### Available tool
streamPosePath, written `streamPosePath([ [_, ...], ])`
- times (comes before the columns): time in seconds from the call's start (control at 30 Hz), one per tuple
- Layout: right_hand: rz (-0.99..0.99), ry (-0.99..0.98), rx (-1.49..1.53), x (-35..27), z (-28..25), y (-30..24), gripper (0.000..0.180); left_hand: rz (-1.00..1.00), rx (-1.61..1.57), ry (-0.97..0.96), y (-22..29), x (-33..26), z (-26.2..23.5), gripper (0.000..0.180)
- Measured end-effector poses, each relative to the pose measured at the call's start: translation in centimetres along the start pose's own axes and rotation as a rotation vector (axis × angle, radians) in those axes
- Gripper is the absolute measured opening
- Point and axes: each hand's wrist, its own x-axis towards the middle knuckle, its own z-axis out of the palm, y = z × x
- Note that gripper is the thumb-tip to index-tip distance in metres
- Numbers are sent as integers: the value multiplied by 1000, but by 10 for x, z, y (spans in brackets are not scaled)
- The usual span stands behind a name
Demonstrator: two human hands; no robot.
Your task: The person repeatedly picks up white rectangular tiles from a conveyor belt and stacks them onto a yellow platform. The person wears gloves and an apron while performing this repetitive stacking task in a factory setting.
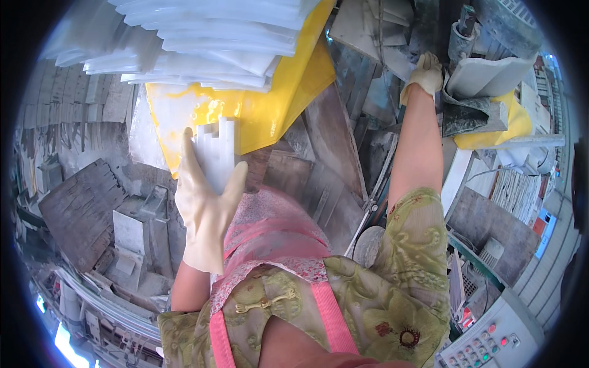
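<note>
Pink apron over a green floral blouse fills the foreground. Just beyond, the gloved left hand grasps a white, stepped plastic piece against a yellow sheet under stacked white panels. Far out, the gloved right hand rests beside grey slabs; its grip cannot be told.
</note>
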Motion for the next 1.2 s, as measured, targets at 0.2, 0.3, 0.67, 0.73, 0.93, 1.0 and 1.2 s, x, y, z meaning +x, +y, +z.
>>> streamPosePath([
  [0.2,1026,-102,295,30,-24,-138,44,21,31,-33,1,1,-2,106],
  [0.3,877,-310,34,35,-27,-153,48,43,48,-26,0,1,-2,106],
  [0.67,1117,-214,239,44,-36,-163,53,61,45,-27,1,2,-3,106],
  [0.73,875,-371,-66,41,-41,-155,49,55,44,-28,1,1,-3,106],
  [0.93,429,-539,-356,26,-43,-121,42,54,55,-41,0,2,-2,108],
  [1.0,500,-468,-262,28,-38,-126,42,92,53,-23,-1,3,-2,109],
  [1.2,996,-172,145,46,-24,-169,53,44,43,-52,-1,2,-2,110],
])
